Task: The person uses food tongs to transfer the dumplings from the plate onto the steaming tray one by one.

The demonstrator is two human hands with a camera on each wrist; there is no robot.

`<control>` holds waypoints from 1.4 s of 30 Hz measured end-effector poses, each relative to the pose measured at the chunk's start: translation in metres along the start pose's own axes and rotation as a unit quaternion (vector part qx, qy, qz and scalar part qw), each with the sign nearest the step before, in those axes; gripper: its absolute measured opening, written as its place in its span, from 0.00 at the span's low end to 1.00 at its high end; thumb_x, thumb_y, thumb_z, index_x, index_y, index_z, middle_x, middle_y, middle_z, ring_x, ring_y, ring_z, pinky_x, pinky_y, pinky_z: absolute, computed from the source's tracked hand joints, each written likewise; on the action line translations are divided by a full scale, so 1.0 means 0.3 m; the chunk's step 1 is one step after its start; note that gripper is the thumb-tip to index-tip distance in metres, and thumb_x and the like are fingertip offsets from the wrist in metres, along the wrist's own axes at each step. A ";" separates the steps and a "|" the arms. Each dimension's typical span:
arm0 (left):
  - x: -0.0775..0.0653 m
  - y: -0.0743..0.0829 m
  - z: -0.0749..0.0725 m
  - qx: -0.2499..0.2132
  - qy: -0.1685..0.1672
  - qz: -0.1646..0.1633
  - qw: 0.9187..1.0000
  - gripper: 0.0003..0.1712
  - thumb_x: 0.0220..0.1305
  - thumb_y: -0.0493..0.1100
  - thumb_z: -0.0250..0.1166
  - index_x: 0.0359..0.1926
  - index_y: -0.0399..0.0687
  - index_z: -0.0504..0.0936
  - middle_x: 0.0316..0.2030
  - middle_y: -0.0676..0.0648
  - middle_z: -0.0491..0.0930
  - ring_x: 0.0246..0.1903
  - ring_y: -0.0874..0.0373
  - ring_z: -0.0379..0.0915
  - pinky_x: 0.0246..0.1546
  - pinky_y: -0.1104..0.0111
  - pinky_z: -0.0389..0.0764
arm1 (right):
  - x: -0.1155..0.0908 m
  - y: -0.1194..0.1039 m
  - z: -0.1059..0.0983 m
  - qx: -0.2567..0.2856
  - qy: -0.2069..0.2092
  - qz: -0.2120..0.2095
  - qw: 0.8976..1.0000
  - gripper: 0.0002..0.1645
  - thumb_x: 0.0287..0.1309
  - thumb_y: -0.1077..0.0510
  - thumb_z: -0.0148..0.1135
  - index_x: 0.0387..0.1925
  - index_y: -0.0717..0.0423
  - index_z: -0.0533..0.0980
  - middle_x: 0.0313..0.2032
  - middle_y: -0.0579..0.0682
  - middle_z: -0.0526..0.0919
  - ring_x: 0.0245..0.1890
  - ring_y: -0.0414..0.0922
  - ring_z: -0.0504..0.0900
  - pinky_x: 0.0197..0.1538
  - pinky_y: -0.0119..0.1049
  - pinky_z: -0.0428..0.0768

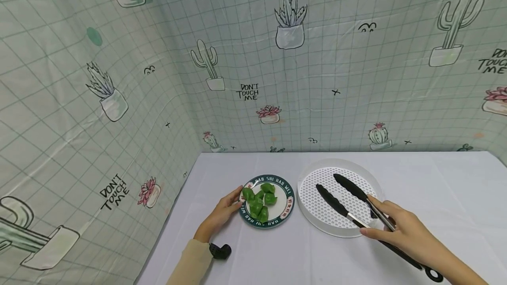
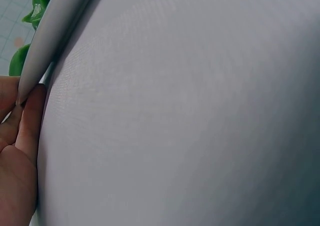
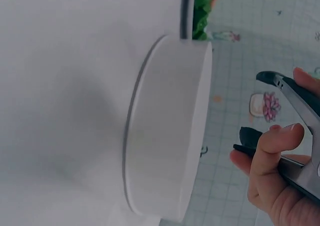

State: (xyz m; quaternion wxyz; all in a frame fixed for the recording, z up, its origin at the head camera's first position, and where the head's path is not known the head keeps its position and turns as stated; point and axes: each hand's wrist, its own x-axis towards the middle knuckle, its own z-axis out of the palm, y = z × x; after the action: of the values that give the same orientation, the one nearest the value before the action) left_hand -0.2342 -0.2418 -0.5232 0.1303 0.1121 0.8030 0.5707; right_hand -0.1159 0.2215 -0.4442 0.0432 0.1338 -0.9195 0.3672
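My left hand (image 1: 222, 212) pinches the left rim of a round plate (image 1: 281, 204) with a dark green border and lettering. In the left wrist view the left hand (image 2: 20, 161) has its thumb and fingers about the plate's edge (image 2: 52, 30). Several shiny green peppers (image 1: 256, 206) lie on the plate, mostly left of its middle. My right hand (image 1: 412, 232) holds metal tongs (image 1: 332, 199) with black tips, jaws spread and nothing between them. The tongs hang above a round white tray (image 1: 313, 208) with a perforated bottom. The right wrist view shows the tray's smooth wall (image 3: 165, 131).
Plate and tray stand side by side on a white-covered table (image 1: 277, 254). Cloth with cactus drawings (image 1: 291, 36) hangs behind and at the left. A black wrist device (image 1: 220, 251) sits by the left sleeve (image 1: 194, 261).
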 end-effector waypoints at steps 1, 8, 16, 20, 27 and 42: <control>0.000 -0.002 0.000 -0.001 -0.001 -0.001 1.000 0.33 0.74 0.33 0.53 0.75 0.32 0.54 0.74 0.34 0.53 0.75 0.39 0.41 0.73 0.47 0.44 | 0.004 -0.011 0.010 0.002 -0.003 -0.008 1.000 0.50 0.51 0.47 0.76 0.70 0.64 0.67 0.51 0.58 0.79 0.40 0.44 0.72 0.34 0.34 0.72; 0.002 -0.005 -0.002 -0.002 -0.003 0.002 1.000 0.33 0.74 0.33 0.54 0.75 0.32 0.54 0.74 0.34 0.53 0.75 0.39 0.41 0.73 0.48 0.44 | 0.031 -0.081 0.079 0.044 -0.032 -0.048 0.997 0.49 0.50 0.45 0.77 0.67 0.65 0.70 0.53 0.61 0.79 0.51 0.54 0.78 0.45 0.47 0.80; 0.003 0.004 0.001 -0.014 0.001 -0.010 1.000 0.33 0.74 0.33 0.54 0.75 0.34 0.55 0.75 0.35 0.53 0.75 0.40 0.40 0.73 0.48 0.43 | 0.064 -0.141 0.148 0.094 -0.087 -0.064 0.990 0.49 0.51 0.46 0.76 0.66 0.71 0.69 0.53 0.62 0.78 0.39 0.39 0.73 0.38 0.31 0.76; 0.004 0.002 0.000 -0.011 0.001 -0.004 1.000 0.33 0.73 0.32 0.54 0.75 0.32 0.55 0.74 0.34 0.53 0.75 0.40 0.40 0.73 0.48 0.42 | 0.077 -0.165 0.173 0.113 -0.114 -0.065 0.985 0.50 0.52 0.46 0.76 0.67 0.73 0.67 0.56 0.72 0.74 0.31 0.36 0.71 0.37 0.30 0.76; 0.002 -0.004 0.001 -0.011 0.001 -0.005 1.000 0.33 0.74 0.33 0.53 0.75 0.33 0.54 0.74 0.34 0.53 0.75 0.39 0.41 0.73 0.47 0.43 | 0.107 -0.198 0.226 0.119 -0.154 -0.057 0.979 0.52 0.51 0.42 0.75 0.65 0.73 0.68 0.55 0.69 0.77 0.43 0.47 0.78 0.42 0.39 0.81; 0.001 0.007 0.006 -0.021 0.005 -0.003 1.000 0.32 0.73 0.31 0.52 0.75 0.31 0.55 0.74 0.34 0.53 0.75 0.39 0.41 0.73 0.48 0.44 | 0.190 -0.259 0.309 0.122 -0.200 -0.036 0.972 0.53 0.48 0.43 0.77 0.61 0.80 0.69 0.58 0.72 0.75 0.59 0.63 0.75 0.57 0.61 0.76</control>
State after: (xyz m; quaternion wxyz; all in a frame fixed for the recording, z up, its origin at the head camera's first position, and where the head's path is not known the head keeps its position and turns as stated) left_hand -0.2338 -0.2393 -0.5217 0.1306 0.1041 0.7919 0.5874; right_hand -0.1474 0.0917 -0.4499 -0.1447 0.2417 -0.8522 0.4410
